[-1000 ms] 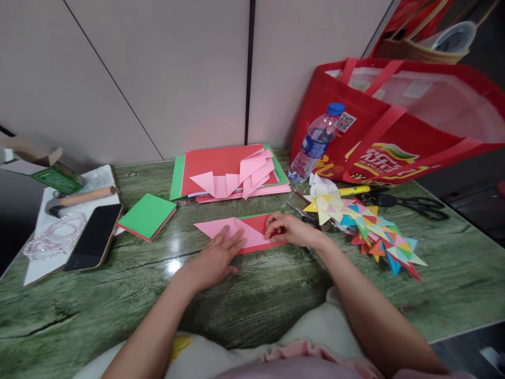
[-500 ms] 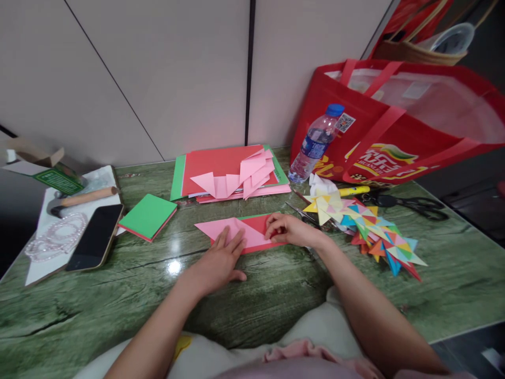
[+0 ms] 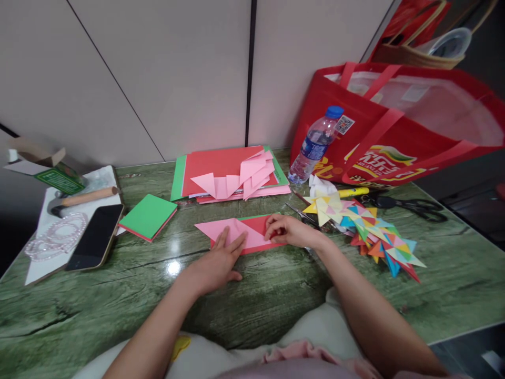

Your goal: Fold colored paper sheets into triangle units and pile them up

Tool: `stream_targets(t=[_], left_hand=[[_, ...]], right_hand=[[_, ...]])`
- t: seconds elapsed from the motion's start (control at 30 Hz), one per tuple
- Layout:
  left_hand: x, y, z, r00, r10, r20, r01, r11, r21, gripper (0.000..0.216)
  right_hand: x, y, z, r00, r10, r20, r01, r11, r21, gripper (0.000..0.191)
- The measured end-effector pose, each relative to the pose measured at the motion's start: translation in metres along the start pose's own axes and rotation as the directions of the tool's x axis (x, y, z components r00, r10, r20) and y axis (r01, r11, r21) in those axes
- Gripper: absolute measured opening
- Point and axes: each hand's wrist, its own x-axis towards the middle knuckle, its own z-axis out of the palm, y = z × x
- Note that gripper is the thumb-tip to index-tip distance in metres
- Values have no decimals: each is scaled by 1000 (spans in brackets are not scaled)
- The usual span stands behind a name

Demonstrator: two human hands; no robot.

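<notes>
Two hands [image 3: 216, 266] [image 3: 290, 231] — one phone [image 3: 94, 238], one bottle [image 3: 314, 148], one carton [image 3: 59, 178], two pairs of scissors [image 3: 426, 208] [image 3: 303, 214]

Folded sheet [image 3: 254, 239] at centre of table [image 3: 272, 305], left hand [image 3: 221, 260] on it, right hand [image 3: 290, 230] at its right end; paper stack [image 3: 224, 163] behind. Left: square pile [image 3: 149, 217], phone [image 3: 94, 237], then beads [image 3: 47, 245] and handled tool [image 3: 90, 197] on board [image 3: 37, 268]. Right: paper stars [image 3: 366, 226], bottle [image 3: 311, 147] and bag [image 3: 394, 126] behind.

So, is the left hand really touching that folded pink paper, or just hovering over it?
Touching. The head view shows the left hand with its spread fingers lying across the folded pink paper, no gap visible beneath.
</notes>
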Motion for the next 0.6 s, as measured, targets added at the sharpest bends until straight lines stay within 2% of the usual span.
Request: stream_targets(t=[0.6], left_hand=[[1,-4,5,998,45,-44,-44,999,23,79]], right_hand=[[-1,-4,0,1000,9,3,-9,999,-34,16]])
